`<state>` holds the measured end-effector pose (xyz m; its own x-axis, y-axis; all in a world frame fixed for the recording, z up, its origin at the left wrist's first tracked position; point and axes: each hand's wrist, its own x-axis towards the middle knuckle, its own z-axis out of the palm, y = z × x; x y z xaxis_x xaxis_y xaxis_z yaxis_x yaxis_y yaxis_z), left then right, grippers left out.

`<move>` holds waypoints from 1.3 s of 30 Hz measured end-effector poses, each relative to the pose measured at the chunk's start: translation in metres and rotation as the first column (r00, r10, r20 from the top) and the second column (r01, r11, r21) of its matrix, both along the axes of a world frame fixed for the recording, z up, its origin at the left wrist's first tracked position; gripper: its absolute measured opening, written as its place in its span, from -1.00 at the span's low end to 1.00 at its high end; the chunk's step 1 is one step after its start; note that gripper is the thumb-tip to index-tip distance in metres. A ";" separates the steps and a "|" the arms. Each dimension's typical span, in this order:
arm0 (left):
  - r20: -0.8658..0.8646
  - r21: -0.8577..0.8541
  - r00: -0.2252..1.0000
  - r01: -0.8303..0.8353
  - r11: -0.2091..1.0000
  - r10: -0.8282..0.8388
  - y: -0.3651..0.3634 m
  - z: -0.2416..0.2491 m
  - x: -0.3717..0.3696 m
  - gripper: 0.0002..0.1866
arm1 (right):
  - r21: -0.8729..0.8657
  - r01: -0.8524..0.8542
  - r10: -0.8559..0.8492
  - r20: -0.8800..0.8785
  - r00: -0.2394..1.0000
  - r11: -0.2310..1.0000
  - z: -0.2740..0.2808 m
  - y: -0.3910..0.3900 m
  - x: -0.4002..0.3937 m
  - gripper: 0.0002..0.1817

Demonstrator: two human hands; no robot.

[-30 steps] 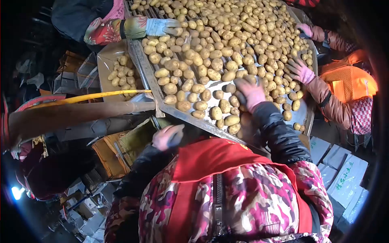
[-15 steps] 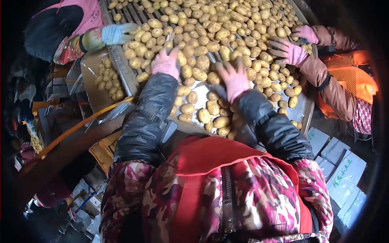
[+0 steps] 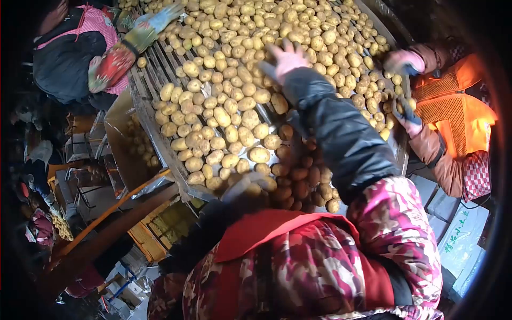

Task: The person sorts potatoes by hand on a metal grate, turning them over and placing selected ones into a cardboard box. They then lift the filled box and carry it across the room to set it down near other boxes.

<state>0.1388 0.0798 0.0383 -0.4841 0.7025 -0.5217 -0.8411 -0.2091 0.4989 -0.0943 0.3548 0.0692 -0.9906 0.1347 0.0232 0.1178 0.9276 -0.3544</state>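
Observation:
Many potatoes (image 3: 232,117) lie spread over a slatted sorting table (image 3: 152,88). My right hand (image 3: 288,60), in a pink glove, reaches far over the table with its fingers apart on the potatoes. It holds nothing that I can see. My left hand (image 3: 242,185) is low at the table's near edge, beside the closest potatoes. It is dark and smeared by motion, so its fingers and anything in them cannot be made out. Shadow from my right arm falls over the potatoes in front of my chest.
A co-worker's blue-gloved hand (image 3: 160,18) is at the far left of the table. Another person's pink-gloved hands (image 3: 402,61) work at the right edge. A cardboard box (image 3: 120,125) with potatoes stands at the left, near an orange-edged bar (image 3: 114,205). White boxes (image 3: 461,234) are stacked at lower right.
My right hand has moved farther out over the table. My left hand has drawn back from the potatoes to the near edge. More potatoes now lie at the near side.

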 end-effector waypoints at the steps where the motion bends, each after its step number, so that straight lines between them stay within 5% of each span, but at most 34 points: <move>1: 0.103 0.082 0.992 -0.079 0.994 0.070 0.000 -0.006 0.003 -0.46 | 0.039 -0.085 0.080 0.128 0.989 0.996 0.002 -0.016 -0.005 -0.24; 2: 0.149 0.124 0.986 -0.090 0.988 0.071 0.003 0.006 -0.003 -0.46 | 0.065 -0.175 0.152 0.260 0.954 0.983 0.004 -0.033 -0.005 -0.24; 3: 0.199 0.168 0.977 -0.107 0.980 0.072 0.008 0.021 -0.007 -0.47 | 0.272 -0.277 0.227 0.202 0.953 0.922 0.009 -0.051 0.015 -0.29; 4: 0.252 0.215 0.965 -0.129 0.968 0.072 0.014 0.036 -0.009 -0.47 | 0.244 -0.407 0.347 0.255 0.903 0.880 0.011 -0.057 0.030 -0.36; 7: 0.298 0.254 0.953 -0.126 0.959 0.047 0.022 0.044 -0.012 -0.48 | 0.160 -0.423 0.443 -0.119 0.889 0.892 -0.025 -0.053 0.084 -0.43; 8: 0.236 0.194 0.971 -0.071 0.978 0.024 0.018 0.036 -0.013 -0.50 | 0.158 -0.468 0.493 -0.219 0.842 0.870 -0.027 -0.043 0.095 -0.44; 10: 0.117 0.057 0.992 0.037 0.998 -0.043 0.007 0.018 -0.013 -0.53 | 0.087 -0.600 0.606 -0.112 0.788 0.795 -0.033 -0.022 0.127 -0.44; 12: 0.072 0.151 0.997 0.005 0.989 -0.016 0.004 0.001 -0.012 -0.60 | 0.154 -0.696 0.713 -0.178 0.678 0.701 -0.023 -0.009 0.150 -0.60; 15: -0.468 0.048 0.876 0.158 0.986 -0.118 -0.001 -0.023 -0.016 -0.76 | -0.322 -0.705 0.773 0.183 0.608 0.631 0.008 0.001 0.125 -0.78; 16: -0.678 -0.059 0.709 0.209 0.976 -0.193 -0.003 -0.028 -0.018 -0.82 | -0.461 -0.461 0.537 0.042 0.843 0.759 0.007 0.000 0.121 -0.82; 17: -0.639 -0.037 0.752 0.181 0.983 -0.163 -0.002 -0.031 -0.015 -0.85 | -0.339 -0.329 0.371 0.066 0.926 0.882 0.019 -0.009 0.103 -0.87; 19: -0.577 -0.026 0.805 0.148 0.989 -0.135 0.003 -0.027 -0.010 -0.88 | -0.281 -0.213 0.204 -0.060 0.977 0.936 0.012 -0.013 0.061 -0.70; 22: -0.555 -0.098 0.801 0.202 0.974 -0.222 0.009 0.011 -0.023 -0.90 | -0.034 -0.174 0.177 0.092 0.980 0.984 -0.019 -0.030 0.023 -0.57; 23: -0.655 -0.171 0.669 0.323 0.931 -0.353 0.007 0.002 -0.031 -0.84 | -0.238 -0.122 0.151 0.104 0.983 0.963 -0.029 -0.028 0.021 -0.58; 24: -0.729 -0.260 0.504 0.422 0.869 -0.463 0.005 -0.016 -0.041 -0.77 | -0.430 -0.068 0.131 0.119 0.984 0.900 -0.025 -0.027 0.021 -0.60; 25: -0.696 -0.245 0.541 0.439 0.864 -0.472 0.002 -0.031 -0.035 -0.71 | -0.820 0.206 0.203 0.361 0.910 0.534 -0.022 -0.024 0.025 -0.60; 26: -0.660 -0.230 0.577 0.454 0.861 -0.481 0.000 -0.045 -0.029 -0.64 | -0.939 0.217 0.332 0.301 0.894 0.265 -0.017 -0.023 0.041 -0.53; 27: -0.496 -0.117 0.779 0.379 0.918 -0.385 -0.001 -0.048 -0.017 -0.59 | -0.960 0.279 0.449 0.241 0.860 -0.018 -0.013 -0.021 0.056 -0.46; 28: -0.447 -0.121 0.823 0.333 0.935 -0.351 -0.002 -0.053 -0.013 -0.57 | -0.951 0.218 0.474 0.092 0.876 -0.218 -0.027 -0.020 0.068 -0.41; 30: -0.350 -0.131 0.899 0.231 0.964 -0.263 0.000 -0.046 -0.008 -0.53 | -0.893 0.136 0.417 -0.062 0.907 -0.429 0.004 -0.032 0.103 -0.34; 33: -0.111 -0.115 0.994 -0.022 0.993 0.009 0.006 -0.004 0.003 -0.55 | -0.874 0.168 0.396 -0.030 0.918 -0.456 0.024 -0.045 0.132 -0.30; 34: -0.446 -0.195 0.892 -0.018 0.981 -0.072 0.005 0.008 0.004 -0.58 | -0.867 0.172 0.393 -0.029 0.919 -0.467 0.026 -0.048 0.139 -0.31; 37: -0.808 -0.324 0.560 -0.168 0.931 -0.181 -0.010 0.024 0.008 -0.54 | -0.872 0.149 0.453 -0.091 0.887 -0.466 0.028 -0.056 0.158 -0.26; 38: -0.926 -0.283 0.324 -0.249 0.926 -0.196 -0.016 0.024 0.006 -0.46 | -0.932 0.177 0.458 0.014 0.889 -0.316 0.034 -0.059 0.164 -0.28; 39: -0.733 -0.144 0.677 -0.254 0.957 0.069 -0.019 0.013 0.007 -0.41 | -0.965 0.207 0.455 0.113 0.883 -0.162 0.043 -0.062 0.173 -0.31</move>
